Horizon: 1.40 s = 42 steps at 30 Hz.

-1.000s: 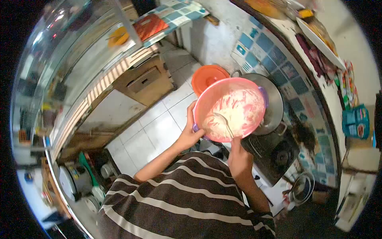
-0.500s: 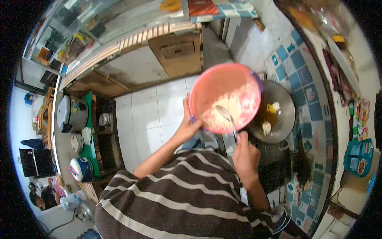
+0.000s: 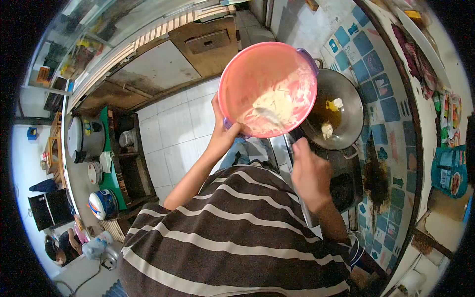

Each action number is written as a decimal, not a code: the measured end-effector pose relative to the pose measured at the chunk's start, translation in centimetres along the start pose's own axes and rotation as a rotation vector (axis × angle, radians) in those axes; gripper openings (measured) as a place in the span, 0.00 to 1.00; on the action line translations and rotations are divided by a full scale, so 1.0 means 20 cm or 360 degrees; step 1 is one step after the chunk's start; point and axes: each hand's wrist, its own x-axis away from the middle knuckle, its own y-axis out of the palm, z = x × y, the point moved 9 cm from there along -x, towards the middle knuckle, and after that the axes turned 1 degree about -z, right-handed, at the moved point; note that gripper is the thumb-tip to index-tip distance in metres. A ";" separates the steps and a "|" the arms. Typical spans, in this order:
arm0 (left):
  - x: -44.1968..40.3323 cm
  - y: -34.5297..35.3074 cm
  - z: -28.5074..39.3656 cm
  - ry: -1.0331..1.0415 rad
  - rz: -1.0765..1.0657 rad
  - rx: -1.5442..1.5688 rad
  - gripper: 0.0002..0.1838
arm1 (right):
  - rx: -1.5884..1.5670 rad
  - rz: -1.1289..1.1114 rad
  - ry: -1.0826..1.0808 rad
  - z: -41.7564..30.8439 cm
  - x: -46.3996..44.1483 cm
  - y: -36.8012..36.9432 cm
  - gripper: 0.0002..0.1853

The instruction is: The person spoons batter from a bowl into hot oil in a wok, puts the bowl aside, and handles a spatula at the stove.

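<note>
A pink bowl (image 3: 267,64) with purple handles is tilted in front of me, pale batter smeared over its inside. My left hand (image 3: 225,131) grips its lower left rim, thumb over the edge. Fingers closed, my right hand (image 3: 310,173) holds a metal spoon (image 3: 270,117) whose tip lies in the batter. Just right of the bowl, partly hidden by it, is a wide metal wok (image 3: 351,111) with oil and two pale lumps of batter (image 3: 327,130) in it.
The wok stands on a dark stove (image 3: 346,180) beside a tiled wall (image 3: 383,106). A shelf with a rice cooker (image 3: 91,138) and stacked dishes is at left. Wooden cabinets (image 3: 208,42) stand ahead. A teal packet (image 3: 449,171) lies at far right.
The view has shifted, bringing the wok's oil and batter lumps into sight. Both hands and the bowl appear higher than half a second ago. The spoon has moved within the bowl.
</note>
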 end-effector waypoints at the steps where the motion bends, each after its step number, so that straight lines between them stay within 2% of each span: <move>1: -0.01 0.00 -0.01 0.0009 0.0002 -0.0026 0.46 | -0.0010 -0.0024 -0.0050 -0.03 0.02 0.02 0.03; 4: -0.02 0.02 0.01 0.0015 -0.0013 -0.0034 0.46 | 0.0026 -0.0056 -0.0172 -0.05 0.02 0.11 0.04; 7: -0.01 0.05 0.03 0.0012 -0.0027 -0.0004 0.46 | 0.0143 0.0086 0.0028 0.06 -0.08 0.09 0.04; 12: -0.01 -0.02 -0.03 0.0093 0.0094 -0.0158 0.35 | -0.0072 -0.0079 0.0017 -0.07 -0.02 0.07 0.04; 15: 0.01 0.00 -0.01 0.0158 0.0192 0.0116 0.32 | -0.0101 0.0027 -0.0192 -0.12 -0.01 0.12 0.05; 17: 0.04 0.02 0.01 0.0085 0.0216 0.0403 0.30 | 0.0034 0.0010 -0.0084 -0.02 -0.06 0.15 0.07; 19: 0.00 -0.04 -0.09 0.0094 0.0157 0.0233 0.28 | 0.0123 -0.0037 0.0022 0.04 -0.10 0.12 0.08; 21: 0.00 -0.05 -0.12 0.0079 0.0137 0.0190 0.27 | 0.0038 -0.0009 -0.0014 0.01 -0.07 0.08 0.10; 23: 0.02 -0.02 -0.07 0.0065 0.0154 0.0237 0.26 | -0.0053 -0.0072 -0.0088 -0.04 -0.04 0.07 0.11; 26: 0.04 0.01 -0.01 0.0111 0.0169 0.0184 0.27 | 0.0132 -0.0078 -0.0144 -0.06 -0.05 0.16 0.11; 29: 0.04 -0.01 -0.01 0.0064 0.0110 0.0098 0.30 | 0.0117 0.0093 -0.0041 0.05 -0.09 0.05 0.10; 30: 0.04 -0.01 0.00 0.0053 0.0078 0.0075 0.32 | 0.0082 0.0350 -0.0145 0.06 -0.09 -0.06 0.09; 31: 0.05 0.01 0.06 0.0058 0.0031 0.0063 0.34 | 0.0227 0.0359 -0.0069 0.11 -0.10 -0.10 0.07; 33: 0.06 0.04 0.10 0.0082 -0.0040 0.0032 0.36 | 0.0620 0.0422 -0.0285 0.06 -0.13 -0.28 0.11; 36: 0.05 0.07 0.14 0.0154 -0.0110 -0.0032 0.36 | 0.0790 0.0488 -0.0636 0.06 -0.22 -0.35 0.12; 39: 0.06 0.12 0.19 0.0157 -0.0157 -0.0035 0.36 | 0.0797 0.0425 -0.0781 0.02 -0.25 -0.31 0.12; 42: 0.08 0.11 0.17 0.0107 -0.0153 0.0016 0.37 | 0.0793 0.0170 -0.0857 0.02 -0.20 -0.18 0.12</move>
